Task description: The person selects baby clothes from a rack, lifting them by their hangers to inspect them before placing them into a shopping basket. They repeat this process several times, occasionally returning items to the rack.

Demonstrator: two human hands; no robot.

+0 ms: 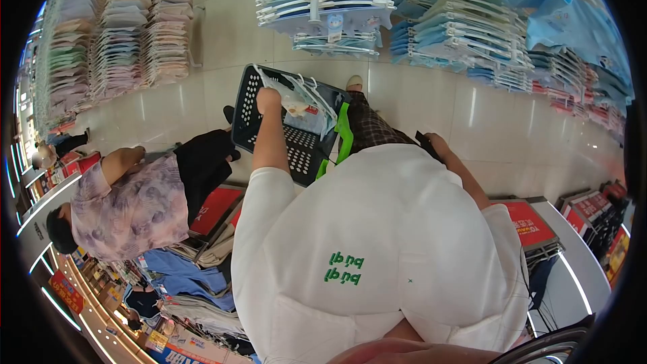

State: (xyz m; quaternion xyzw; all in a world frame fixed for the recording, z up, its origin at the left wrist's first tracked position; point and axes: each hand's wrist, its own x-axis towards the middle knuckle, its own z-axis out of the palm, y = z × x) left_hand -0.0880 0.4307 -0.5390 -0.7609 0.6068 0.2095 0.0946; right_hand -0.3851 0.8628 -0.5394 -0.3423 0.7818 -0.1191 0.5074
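My left hand (268, 100) is closed over a dark shopping basket (246, 133) with round holes. A pale garment on white hangers (322, 102) lies in the basket, and a white edge sticks up past my left fingers; I seem to grip it there. The basket's bright green handle (344, 131) rests on the side near my body. Down at my right side, my right hand (438, 147) is closed around a dark flat object (427, 143) whose kind I cannot make out.
Racks of hung blue clothes (465, 30) and white-hangered clothes (323, 0) stand ahead. Pastel garments (121, 34) hang at the left. A person in a patterned shirt (131, 205) is close on my left, beside clothes (182, 273). Red signs (526, 222) stand at the right.
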